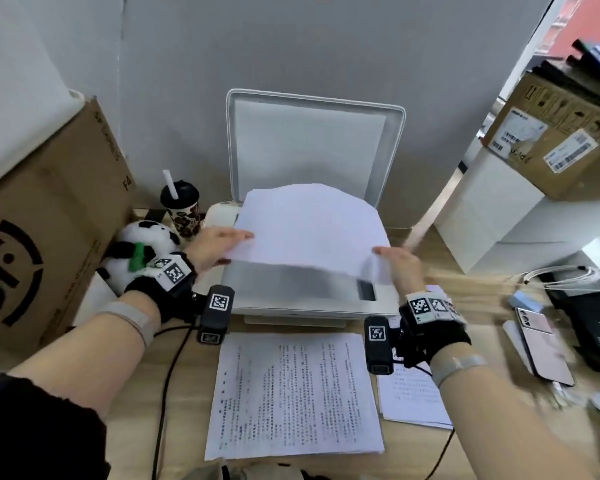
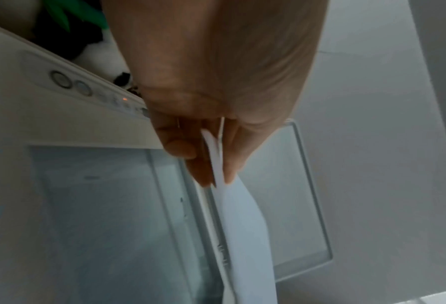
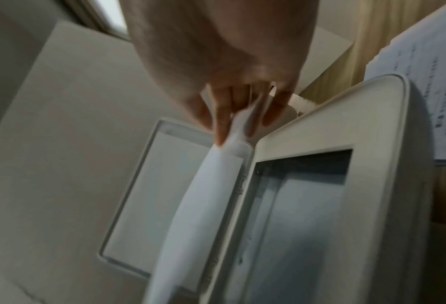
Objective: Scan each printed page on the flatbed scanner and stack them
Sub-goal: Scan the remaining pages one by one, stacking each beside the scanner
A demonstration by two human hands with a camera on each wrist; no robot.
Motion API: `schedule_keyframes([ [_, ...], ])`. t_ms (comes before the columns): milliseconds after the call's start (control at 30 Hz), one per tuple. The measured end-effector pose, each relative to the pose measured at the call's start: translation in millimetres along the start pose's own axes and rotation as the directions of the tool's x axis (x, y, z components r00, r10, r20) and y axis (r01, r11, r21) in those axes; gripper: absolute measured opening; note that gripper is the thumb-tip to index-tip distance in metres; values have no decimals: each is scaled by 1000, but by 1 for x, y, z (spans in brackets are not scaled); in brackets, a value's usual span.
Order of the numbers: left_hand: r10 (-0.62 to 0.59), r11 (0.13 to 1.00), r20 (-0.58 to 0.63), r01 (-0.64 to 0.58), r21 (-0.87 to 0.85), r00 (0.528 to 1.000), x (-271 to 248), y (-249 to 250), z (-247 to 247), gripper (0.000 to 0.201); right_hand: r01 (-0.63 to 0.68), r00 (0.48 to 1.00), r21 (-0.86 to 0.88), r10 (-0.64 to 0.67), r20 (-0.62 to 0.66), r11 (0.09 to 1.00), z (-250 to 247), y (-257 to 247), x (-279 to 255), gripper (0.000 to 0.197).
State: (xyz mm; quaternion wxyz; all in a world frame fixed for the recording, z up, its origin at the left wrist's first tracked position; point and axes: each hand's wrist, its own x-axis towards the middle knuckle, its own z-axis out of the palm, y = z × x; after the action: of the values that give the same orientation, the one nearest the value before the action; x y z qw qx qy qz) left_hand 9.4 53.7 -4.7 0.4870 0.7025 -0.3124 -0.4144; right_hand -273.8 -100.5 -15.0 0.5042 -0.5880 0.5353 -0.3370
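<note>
Pale wooden desk (image 1: 471, 296) against a plain grey wall (image 1: 291, 46), with a white flatbed scanner (image 1: 312, 306) at the back edge, lid (image 1: 312, 143) raised upright and glass (image 1: 291, 282) exposed. Above the glass, clear of it and sagging in the middle, a blank-faced white sheet (image 1: 309, 230). Left hand (image 1: 212, 249) pinching the sheet's left edge, thumb on top and fingers beneath; right hand (image 1: 400, 268) gripping the right edge likewise, seen edge-on from both wrist views with the paper between thumb and fingers. In front of the scanner, flat on the desk, a stack of printed pages (image 1: 291, 393); to the scanner's front right, partly under the right wrist, a second printed stack (image 1: 413, 400). Left of the scanner, a plush panda (image 1: 142, 247), a dark-lidded cup (image 1: 181, 209) with a straw, and a large brown cardboard carton (image 1: 42, 237). Right of the scanner, a white box (image 1: 492, 216) bearing another carton (image 1: 555, 133) with shipping labels, then white cables (image 1: 561, 273), a pink phone (image 1: 544, 341) and dark equipment (image 1: 596, 320) further out on the desk. Small round buttons and one orange light on the scanner's panel (image 2: 86, 90), left of the glass.
</note>
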Motion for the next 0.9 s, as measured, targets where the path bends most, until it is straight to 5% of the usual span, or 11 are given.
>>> schedule_keyframes([
  [133,-84,960,-42,92,265,996,3,-27,5,26,3,993,-348,39,112,937,11,29,3,30],
  [300,-58,871,-138,117,476,989,7,-49,16,29,21,988,-584,71,135,812,18,45,7,36],
  [500,-28,702,-230,183,688,973,14,-50,15,38,111,990,-711,-13,141,694,24,49,9,40],
  [633,21,617,-128,88,782,992,21,-48,19,51,160,984,-759,-38,176,631,26,47,11,49],
  [900,-75,525,-24,60,849,997,32,-37,20,66,180,982,-786,-55,183,591,26,51,17,66],
])
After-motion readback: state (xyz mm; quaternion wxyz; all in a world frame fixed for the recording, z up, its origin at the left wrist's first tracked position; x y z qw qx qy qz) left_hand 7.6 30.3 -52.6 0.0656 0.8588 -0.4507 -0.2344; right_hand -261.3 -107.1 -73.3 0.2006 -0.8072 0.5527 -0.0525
